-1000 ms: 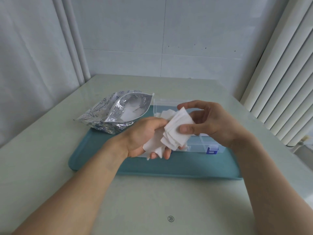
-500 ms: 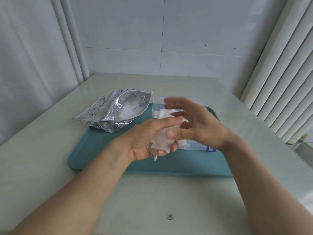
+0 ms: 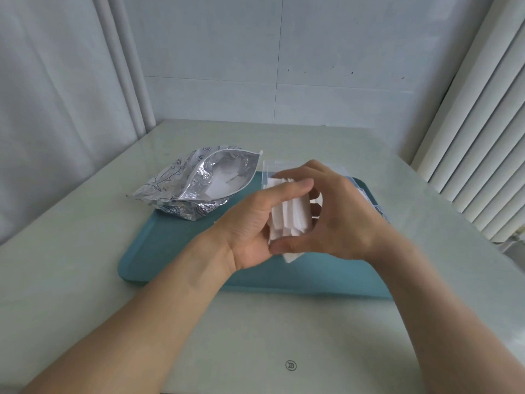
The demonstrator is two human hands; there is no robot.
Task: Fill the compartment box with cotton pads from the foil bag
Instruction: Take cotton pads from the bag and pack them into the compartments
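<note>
**Op:** Cotton pads [image 3: 289,220], a whole stack of them on edge, squeezed between both my hands above the teal tray [image 3: 170,251]. Left hand [image 3: 252,223] has its thumb curled over the top of the stack and the palm against its left face. Right hand [image 3: 341,214] wraps the other side, thumb pinching under the bottom edge, fingers curled over the far side.

**Spotter:** Which way does the stack run?

**Op:** Pads stand roughly upright, and the stack's long axis runs left to right between my palms. One pad hangs lower than the rest at the bottom right corner, so it isn't squared up yet.

**Spotter:** And the box?

**Op:** Clear compartment box [image 3: 268,173] sits right behind my hands on the tray, mostly hidden by them. I can't tell which compartments already hold pads. It lies just beyond and slightly right of the stack, so I judge the right hand is nearer and the next move is a short push forward and down.

**Spotter:** Bag?

**Op:** Foil bag [image 3: 199,189] lies open at the tray's far left corner, mouth facing the box, more white pads visible inside. All of it rests on the pale table [image 3: 85,251].
</note>
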